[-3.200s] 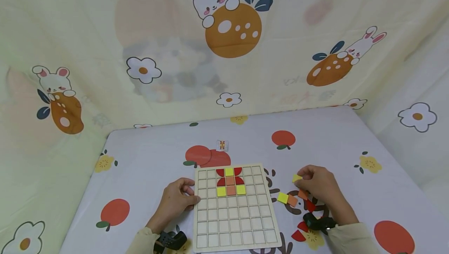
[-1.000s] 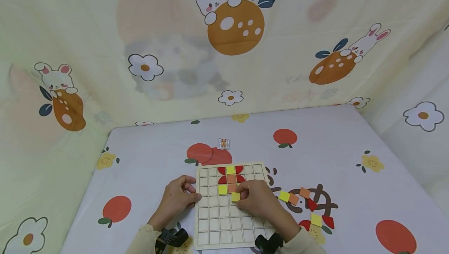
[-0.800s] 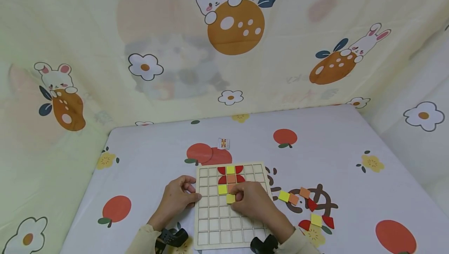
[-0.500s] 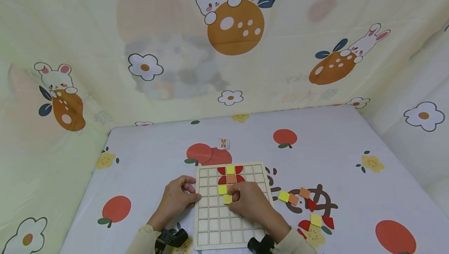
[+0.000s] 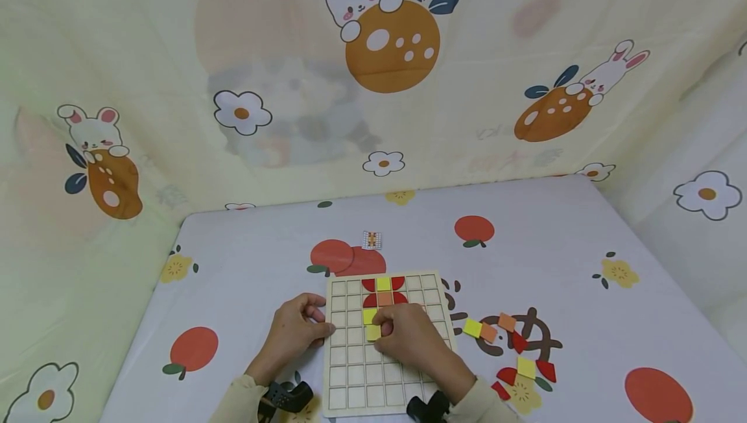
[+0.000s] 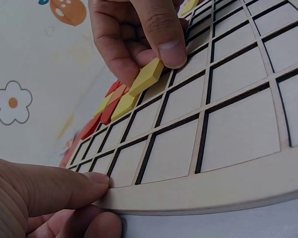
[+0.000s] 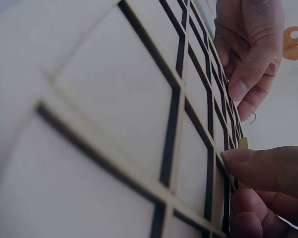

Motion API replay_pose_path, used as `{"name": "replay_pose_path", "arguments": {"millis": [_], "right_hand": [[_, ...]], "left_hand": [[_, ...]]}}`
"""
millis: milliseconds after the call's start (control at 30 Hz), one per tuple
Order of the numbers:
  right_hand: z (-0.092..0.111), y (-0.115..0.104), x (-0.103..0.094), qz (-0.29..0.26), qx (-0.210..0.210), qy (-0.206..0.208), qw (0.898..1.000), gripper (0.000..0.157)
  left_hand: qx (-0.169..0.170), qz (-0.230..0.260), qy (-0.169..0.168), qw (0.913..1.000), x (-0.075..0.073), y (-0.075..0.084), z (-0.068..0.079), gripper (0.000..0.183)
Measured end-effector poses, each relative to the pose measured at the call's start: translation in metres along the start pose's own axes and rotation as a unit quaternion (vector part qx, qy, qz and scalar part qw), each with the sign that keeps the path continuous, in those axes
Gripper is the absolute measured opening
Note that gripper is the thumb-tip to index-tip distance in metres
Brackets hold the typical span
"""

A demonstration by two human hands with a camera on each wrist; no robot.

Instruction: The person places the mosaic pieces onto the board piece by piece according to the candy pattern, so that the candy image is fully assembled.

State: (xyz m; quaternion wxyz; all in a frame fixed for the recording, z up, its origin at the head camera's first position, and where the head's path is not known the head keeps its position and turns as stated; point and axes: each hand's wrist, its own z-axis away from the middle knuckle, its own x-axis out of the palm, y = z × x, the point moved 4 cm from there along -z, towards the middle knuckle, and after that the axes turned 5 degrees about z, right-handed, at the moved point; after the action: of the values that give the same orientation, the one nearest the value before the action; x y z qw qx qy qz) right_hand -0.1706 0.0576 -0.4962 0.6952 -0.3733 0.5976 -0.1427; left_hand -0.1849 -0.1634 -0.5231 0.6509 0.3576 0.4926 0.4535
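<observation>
My left hand [image 5: 294, 329] grips the left edge of the wooden grid board [image 5: 344, 377], thumb on top of the rim and fingers curled at its side. Between thumb and fingers of my right hand [image 5: 411, 335] is a yellow square tile [image 5: 373, 333]. In the left wrist view this pinched tile [image 6: 147, 78] is tilted over the grid, close to a yellow tile [image 6: 124, 106] lying in a cell. Toward the board's far edge sit red quarter-round tiles [image 5: 370, 300], an orange tile [image 5: 384, 299] and another yellow tile [image 5: 382, 284]. The right hand hides part of the third row.
Loose on the cloth to the board's right lie yellow tiles [image 5: 526, 366], orange tiles [image 5: 507, 322] and several red tiles [image 5: 546, 370]. A small pattern card [image 5: 371, 240] lies beyond the board. Printed curtains [image 5: 467, 118] stand behind the table.
My right hand has carried the yellow tile from the loose pieces onto the board, then slid it leftward to just below the left yellow tile. My left hand has kept its grip.
</observation>
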Motion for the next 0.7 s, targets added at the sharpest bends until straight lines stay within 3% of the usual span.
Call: {"name": "replay_pose_path", "arguments": {"millis": [700], "right_hand": [[-0.0017,0.0007,0.0037,0.007,0.009,0.004,1.0,0.02]], "left_hand": [[0.008,0.0,-0.005,1.0,0.0,-0.0007,-0.0009,0.044]]}}
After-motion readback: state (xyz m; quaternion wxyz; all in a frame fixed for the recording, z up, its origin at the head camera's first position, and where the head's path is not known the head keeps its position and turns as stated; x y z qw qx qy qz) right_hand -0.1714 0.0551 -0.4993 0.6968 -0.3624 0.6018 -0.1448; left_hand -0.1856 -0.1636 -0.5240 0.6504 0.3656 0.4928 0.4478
